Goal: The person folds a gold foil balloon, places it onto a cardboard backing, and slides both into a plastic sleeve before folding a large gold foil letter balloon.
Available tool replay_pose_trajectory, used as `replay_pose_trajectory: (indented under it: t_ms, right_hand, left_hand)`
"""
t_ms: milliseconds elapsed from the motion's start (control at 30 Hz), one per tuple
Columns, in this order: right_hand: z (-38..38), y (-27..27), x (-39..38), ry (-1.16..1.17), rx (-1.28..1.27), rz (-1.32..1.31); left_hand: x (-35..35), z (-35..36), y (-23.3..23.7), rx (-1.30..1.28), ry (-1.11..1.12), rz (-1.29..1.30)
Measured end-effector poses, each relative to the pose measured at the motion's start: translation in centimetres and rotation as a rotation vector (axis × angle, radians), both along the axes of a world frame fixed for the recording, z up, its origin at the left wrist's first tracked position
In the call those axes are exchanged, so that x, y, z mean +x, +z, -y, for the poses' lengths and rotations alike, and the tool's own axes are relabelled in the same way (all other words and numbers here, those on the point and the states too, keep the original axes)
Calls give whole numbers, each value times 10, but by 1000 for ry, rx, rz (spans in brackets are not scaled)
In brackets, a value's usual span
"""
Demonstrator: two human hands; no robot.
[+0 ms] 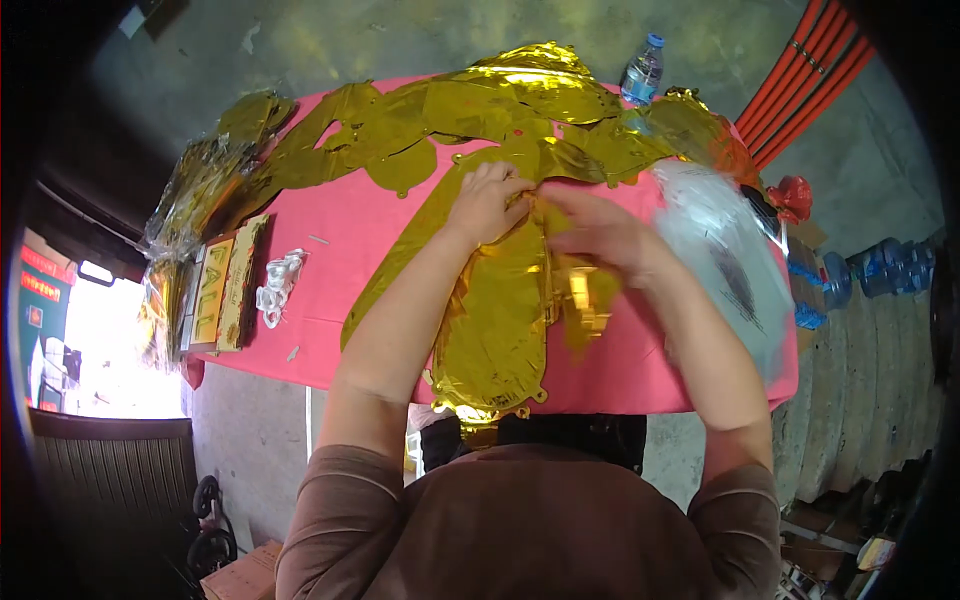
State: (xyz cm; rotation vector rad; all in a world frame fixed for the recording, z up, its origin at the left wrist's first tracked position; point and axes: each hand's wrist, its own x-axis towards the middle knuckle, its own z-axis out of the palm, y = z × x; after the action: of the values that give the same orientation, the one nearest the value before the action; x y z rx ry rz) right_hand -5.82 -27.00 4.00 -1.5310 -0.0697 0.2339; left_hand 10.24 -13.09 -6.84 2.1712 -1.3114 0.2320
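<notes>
A flat gold foil balloon (pixel 492 345) lies lengthwise in front of me, its near end hanging over the table's front edge. My left hand (pixel 487 205) presses on its upper part, fingers bent and closed on the foil near a crease. Just to the right, my right hand (pixel 610 235) is smeared by motion, so its grip cannot be made out. Below that hand a loose flap of gold foil (pixel 585 300) stands up, also blurred. More flat gold foil balloons (pixel 400 130) overlap along the far side of the table.
On the pink tablecloth (pixel 310 220) are a box with printed letters (pixel 215 290) and a bunch of white ribbon (pixel 280 288) at left. A clear plastic bag (pixel 725 260) lies at right, a water bottle (pixel 642 70) at the back. Red pipes (pixel 805 80) stand beyond.
</notes>
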Motion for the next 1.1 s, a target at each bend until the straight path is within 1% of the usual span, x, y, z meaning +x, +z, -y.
replay_pose_trajectory:
  t_ms: [33,100,133,167,200,233,267,300,367,433,500,533,600,633,700,733,800,867,900,967,1000,1067,1100]
  right_hand:
    - [-13,-1,9,50,-74,53]
    - [-38,-23,28,147,-356,171]
    - [-49,-20,28,134,-348,175]
    - [-62,-17,24,162,-433,275]
    - [-70,-11,21,198,-519,379]
    - [-68,4,18,210,-513,382]
    - [-60,23,11,267,-456,241]
    - [-50,31,6,323,-398,93]
    - [-21,17,2,264,-316,429]
    - [3,59,-31,159,-264,52]
    - [40,65,-48,121,-345,-108]
    - [44,63,-54,129,-348,-113]
    - [45,59,-67,-342,-1051,38]
    - [41,56,-68,-441,-1107,124]
    - [19,43,-70,-362,-982,340]
    - [8,32,-68,-252,-1154,508]
    - [-8,-12,-60,-87,-1065,744]
    - [-25,-27,-50,43,-1174,481]
    - [-28,-39,-47,40,-1174,486]
    - [-31,-56,-43,6,-1212,381]
    - [-30,-56,-45,5,-1211,381]
    - [-21,-50,-54,94,-1129,378]
    - [-19,-36,-62,98,-1130,375]
  left_hand:
    - [0,-2,1,28,-11,34]
    - [10,-1,-2,65,-37,76]
    - [21,2,-10,112,-47,65]
    - [30,3,-20,159,-48,52]
    - [19,-2,-11,127,-51,28]
    - [18,-1,-11,131,-39,27]
    - [17,1,-12,68,-25,45]
    - [14,0,-14,6,-12,59]
    - [3,-1,-2,4,1,22]
    - [-2,0,2,-8,9,-10]
    - [0,0,1,-6,5,-27]
    - [1,-1,0,-9,12,-33]
    - [0,0,-1,-26,9,-2]
    - [-1,1,-2,-25,4,-8]
    - [0,1,-1,-9,5,1]
    - [0,0,-2,-7,-2,1]
    - [1,2,-2,-4,7,32]
    - [0,2,-1,-5,2,32]
    - [0,1,-1,-5,2,28]
    - [1,1,-2,-4,7,34]
    - [1,1,-2,-3,6,37]
    - [2,2,-3,-10,3,40]
    - [2,1,-4,-16,1,42]
